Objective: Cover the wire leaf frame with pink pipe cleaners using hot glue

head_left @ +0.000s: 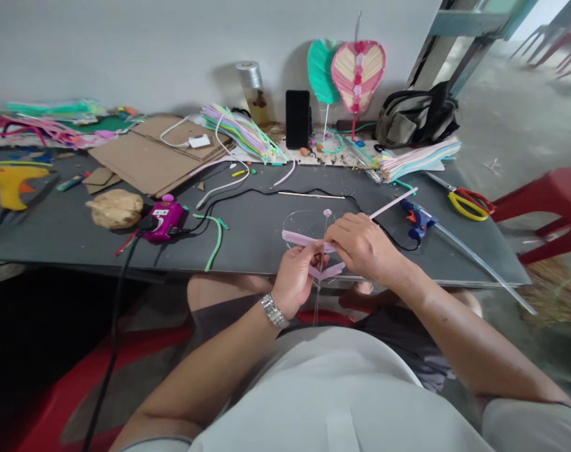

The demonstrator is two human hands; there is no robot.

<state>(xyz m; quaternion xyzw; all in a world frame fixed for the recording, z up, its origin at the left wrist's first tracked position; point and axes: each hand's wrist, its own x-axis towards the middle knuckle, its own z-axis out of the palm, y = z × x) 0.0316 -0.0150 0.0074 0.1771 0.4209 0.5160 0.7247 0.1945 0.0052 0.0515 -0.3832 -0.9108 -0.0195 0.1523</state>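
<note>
Close to the table's front edge, my left hand (pixel 298 273) pinches a thin wire frame (pixel 288 218) at its middle, where lavender pipe cleaners (pixel 298 238) lie side by side across it. Lower down, more lavender strips form a V on the stem. My right hand (pixel 360 242) is closed over the right side of the frame, fingers bent around a pale pink pipe cleaner (pixel 392 203) whose free end sticks out to the upper right. A small lavender knob (pixel 327 213) tops the frame's middle wire. My fingers hide the spot where strip and wire meet.
A blue glue gun (pixel 418 221) and scissors (pixel 468 202) lie at right, with a purple power socket (pixel 165 221) and yellow glue gun (pixel 9 185) at left. A black cord crosses the table. Behind stand finished heart-shaped fans (pixel 359 75), a phone (pixel 297 119) and pipe cleaner bundles (pixel 247 135).
</note>
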